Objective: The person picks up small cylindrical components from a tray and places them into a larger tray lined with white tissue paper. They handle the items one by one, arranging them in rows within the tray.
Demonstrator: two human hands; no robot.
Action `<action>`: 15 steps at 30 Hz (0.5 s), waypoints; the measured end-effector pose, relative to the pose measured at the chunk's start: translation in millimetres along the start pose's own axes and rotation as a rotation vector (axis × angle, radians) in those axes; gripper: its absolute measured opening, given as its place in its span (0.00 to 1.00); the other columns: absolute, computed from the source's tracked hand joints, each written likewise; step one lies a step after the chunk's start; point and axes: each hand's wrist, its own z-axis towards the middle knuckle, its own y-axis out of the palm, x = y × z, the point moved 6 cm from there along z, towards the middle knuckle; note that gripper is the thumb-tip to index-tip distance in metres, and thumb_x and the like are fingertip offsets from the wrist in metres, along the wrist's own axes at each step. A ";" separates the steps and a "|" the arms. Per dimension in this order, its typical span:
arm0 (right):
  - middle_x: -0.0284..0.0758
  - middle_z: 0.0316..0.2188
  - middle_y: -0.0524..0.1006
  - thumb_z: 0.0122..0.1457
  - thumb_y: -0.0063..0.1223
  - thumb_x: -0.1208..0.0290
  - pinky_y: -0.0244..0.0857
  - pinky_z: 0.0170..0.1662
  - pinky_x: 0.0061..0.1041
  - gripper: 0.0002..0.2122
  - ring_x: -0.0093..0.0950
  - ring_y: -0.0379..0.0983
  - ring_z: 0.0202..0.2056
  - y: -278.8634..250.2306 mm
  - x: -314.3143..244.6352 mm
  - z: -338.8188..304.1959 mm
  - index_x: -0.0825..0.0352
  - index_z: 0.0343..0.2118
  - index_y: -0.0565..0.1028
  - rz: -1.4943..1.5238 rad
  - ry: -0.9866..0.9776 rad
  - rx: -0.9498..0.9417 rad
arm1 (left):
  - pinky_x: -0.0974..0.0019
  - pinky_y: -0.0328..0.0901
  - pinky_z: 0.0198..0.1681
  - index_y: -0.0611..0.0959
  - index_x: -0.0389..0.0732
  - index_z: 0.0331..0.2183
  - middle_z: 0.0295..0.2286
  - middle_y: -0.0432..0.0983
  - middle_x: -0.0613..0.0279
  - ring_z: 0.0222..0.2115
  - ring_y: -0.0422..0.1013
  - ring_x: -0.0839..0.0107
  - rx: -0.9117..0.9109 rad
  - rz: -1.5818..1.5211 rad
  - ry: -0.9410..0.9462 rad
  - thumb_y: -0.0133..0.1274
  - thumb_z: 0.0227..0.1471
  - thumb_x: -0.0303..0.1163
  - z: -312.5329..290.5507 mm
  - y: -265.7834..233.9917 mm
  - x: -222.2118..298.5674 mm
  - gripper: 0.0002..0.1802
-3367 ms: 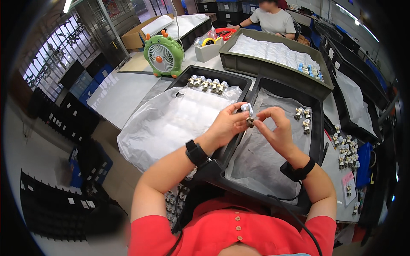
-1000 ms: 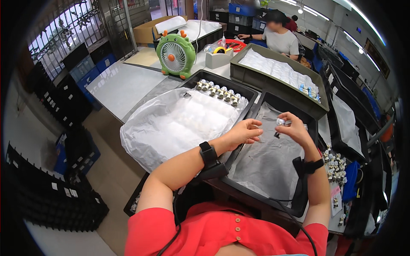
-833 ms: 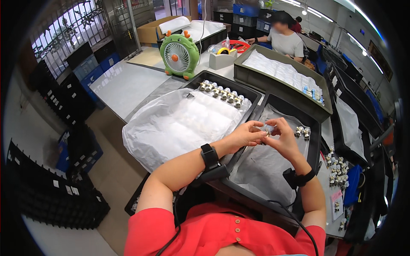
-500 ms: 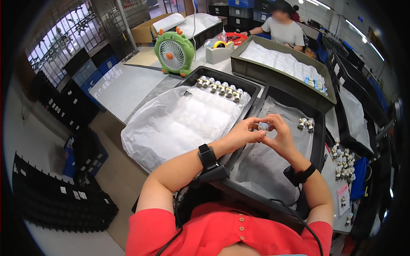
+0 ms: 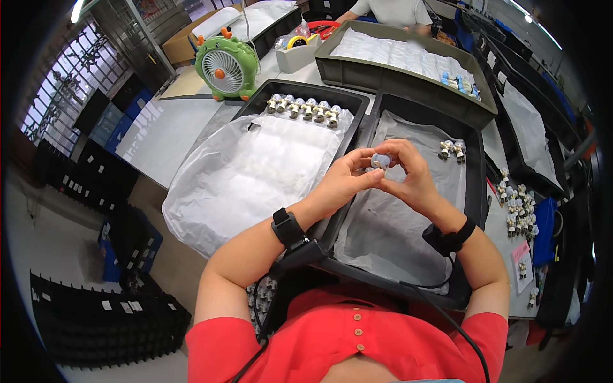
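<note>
My left hand and my right hand meet above the near part of the right-hand black tray. Between their fingertips is a small figurine with a grey-blue top; my fingers cover much of it. Two similar figurines rest on the translucent sheet in this tray. To the left, another black tray has a row of several figurines along its far side, with a white plastic sheet spread over the rest.
A green fan and a tape dispenser stand at the back. Beyond my trays is an olive crate with white padding and several blue figurines. More figurines cluster at the right. A person in a light shirt is across the table.
The whole view has shifted, so the trays and fan appear higher and farther left. Both hands keep hold of the figurine, and more of its grey-blue top shows now.
</note>
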 end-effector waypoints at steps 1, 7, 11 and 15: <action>0.34 0.38 0.70 0.39 0.63 0.78 0.65 0.36 0.21 0.20 0.25 0.68 0.35 0.5 -0.3 0.0 0.66 0.40 0.72 -0.002 0.002 -0.005 | 0.70 0.65 0.44 0.66 0.37 0.51 0.40 0.69 0.61 0.40 0.68 0.75 0.013 0.004 -0.009 0.53 0.52 0.33 0.5 -1.2 -1.5 0.26; 0.34 0.43 0.68 0.38 0.66 0.74 0.64 0.39 0.23 0.28 0.26 0.67 0.38 1.1 0.6 -1.8 0.63 0.46 0.69 -0.051 0.032 -0.066 | 0.70 0.65 0.42 0.65 0.37 0.52 0.41 0.69 0.61 0.39 0.68 0.76 -0.011 -0.038 -0.025 0.52 0.53 0.36 0.4 -1.0 0.0 0.26; 0.36 0.47 0.66 0.36 0.68 0.71 0.64 0.41 0.27 0.36 0.30 0.66 0.43 3.1 -0.1 -3.7 0.61 0.52 0.64 -0.107 0.008 -0.120 | 0.70 0.64 0.43 0.65 0.37 0.51 0.41 0.69 0.63 0.40 0.67 0.77 -0.010 -0.095 -0.043 0.51 0.54 0.37 -0.6 0.4 1.4 0.26; 0.37 0.49 0.64 0.36 0.68 0.72 0.64 0.42 0.28 0.39 0.32 0.65 0.47 7.6 -0.9 -5.5 0.60 0.55 0.61 -0.119 0.012 -0.148 | 0.70 0.64 0.43 0.66 0.38 0.51 0.41 0.69 0.62 0.41 0.67 0.76 -0.002 -0.099 -0.073 0.51 0.54 0.38 0.3 -4.2 -4.4 0.26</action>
